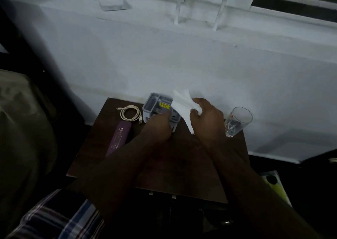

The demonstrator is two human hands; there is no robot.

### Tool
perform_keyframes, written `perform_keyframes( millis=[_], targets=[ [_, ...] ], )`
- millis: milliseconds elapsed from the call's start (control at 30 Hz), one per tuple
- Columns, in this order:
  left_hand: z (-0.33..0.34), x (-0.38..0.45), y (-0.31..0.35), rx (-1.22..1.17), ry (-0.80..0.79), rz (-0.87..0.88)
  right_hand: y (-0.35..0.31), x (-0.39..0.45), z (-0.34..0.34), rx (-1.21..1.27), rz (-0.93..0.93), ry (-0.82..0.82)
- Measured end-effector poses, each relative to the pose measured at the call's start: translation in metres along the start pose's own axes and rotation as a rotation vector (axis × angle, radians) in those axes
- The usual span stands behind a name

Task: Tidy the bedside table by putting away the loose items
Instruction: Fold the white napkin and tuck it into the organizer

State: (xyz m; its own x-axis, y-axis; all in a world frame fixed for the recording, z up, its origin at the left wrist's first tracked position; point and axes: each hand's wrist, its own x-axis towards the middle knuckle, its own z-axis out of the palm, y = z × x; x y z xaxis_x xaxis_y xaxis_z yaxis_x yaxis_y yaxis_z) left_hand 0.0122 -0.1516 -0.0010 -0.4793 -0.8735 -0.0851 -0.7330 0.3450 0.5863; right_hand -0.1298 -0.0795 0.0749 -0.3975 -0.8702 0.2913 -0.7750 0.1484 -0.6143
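Both our hands work at the grey organizer (160,109): right hand (206,120) pinching the white tissue (182,103) over it, left hand (160,123) grip hidden, and the near-right drinking glass (237,121) may be knocked.

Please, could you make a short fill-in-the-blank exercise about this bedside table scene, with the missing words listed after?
1. The right hand holds a white ____.
2. The coiled cable lies to the ____ of the grey organizer.
3. The empty glass stands near the table's ____ edge.
4. The purple case lies in front of the ____.

Missing words: tissue; left; right; cable
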Motion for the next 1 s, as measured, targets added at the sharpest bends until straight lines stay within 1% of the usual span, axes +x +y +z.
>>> perform_keyframes(
  millis=[133, 167, 200, 267, 300, 333, 400, 433, 467, 500, 533, 600, 700, 733, 800, 867, 933, 1000],
  targets=[
    [0.003, -0.007, 0.006, -0.1, 0.051, -0.005, 0.006, 0.012, 0.003, -0.051, -0.056, -0.102],
    [0.001, -0.008, 0.006, -0.156, 0.098, -0.035, 0.007, 0.014, 0.003, -0.05, -0.06, -0.13],
    [-0.003, -0.01, 0.008, -0.272, 0.165, -0.084, 0.007, 0.015, 0.001, -0.045, -0.061, -0.156],
    [-0.016, -0.01, 0.01, -0.602, 0.268, -0.172, 0.006, 0.018, -0.007, -0.003, -0.054, -0.205],
    [-0.025, -0.012, 0.011, -0.76, 0.24, -0.19, 0.005, 0.02, -0.011, 0.057, -0.044, -0.243],
    [-0.035, -0.013, 0.011, -0.916, 0.155, -0.183, 0.005, 0.021, -0.015, 0.153, -0.022, -0.305],
    [-0.05, -0.019, 0.007, -1.185, -0.068, -0.174, 0.005, 0.023, -0.023, 0.368, 0.059, -0.467],
    [-0.058, -0.022, 0.006, -1.268, -0.185, -0.188, 0.006, 0.023, -0.026, 0.442, 0.097, -0.53],
    [-0.062, -0.025, 0.005, -1.307, -0.274, -0.216, 0.007, 0.024, -0.027, 0.478, 0.123, -0.575],
    [-0.065, -0.027, 0.005, -1.32, -0.321, -0.246, 0.007, 0.024, -0.028, 0.493, 0.14, -0.6],
    [-0.066, -0.03, 0.006, -1.323, -0.327, -0.275, 0.007, 0.023, -0.029, 0.505, 0.151, -0.608],
    [-0.064, -0.03, 0.006, -1.334, -0.24, -0.328, 0.005, 0.023, -0.029, 0.589, 0.2, -0.574],
    [-0.061, -0.028, 0.007, -1.378, -0.114, -0.359, 0.002, 0.017, -0.026, 0.816, 0.409, -0.507],
    [-0.061, -0.028, 0.008, -1.396, -0.098, -0.359, 0.003, 0.015, -0.025, 0.879, 0.492, -0.518],
    [-0.058, -0.028, 0.01, -1.399, -0.068, -0.358, 0.006, 0.009, -0.021, 1.003, 0.611, -0.615],
    [-0.054, -0.029, 0.013, -1.377, -0.05, -0.354, 0.006, 0.005, -0.019, 1.093, 0.642, -0.684],
    [-0.049, -0.028, 0.013, -1.37, -0.04, -0.356, 0.004, 0.003, -0.016, 1.096, 0.617, -0.659],
    [-0.047, -0.027, 0.011, -1.382, -0.018, -0.368, 0.002, 0.005, -0.016, 1.048, 0.587, -0.619]
  ],
)
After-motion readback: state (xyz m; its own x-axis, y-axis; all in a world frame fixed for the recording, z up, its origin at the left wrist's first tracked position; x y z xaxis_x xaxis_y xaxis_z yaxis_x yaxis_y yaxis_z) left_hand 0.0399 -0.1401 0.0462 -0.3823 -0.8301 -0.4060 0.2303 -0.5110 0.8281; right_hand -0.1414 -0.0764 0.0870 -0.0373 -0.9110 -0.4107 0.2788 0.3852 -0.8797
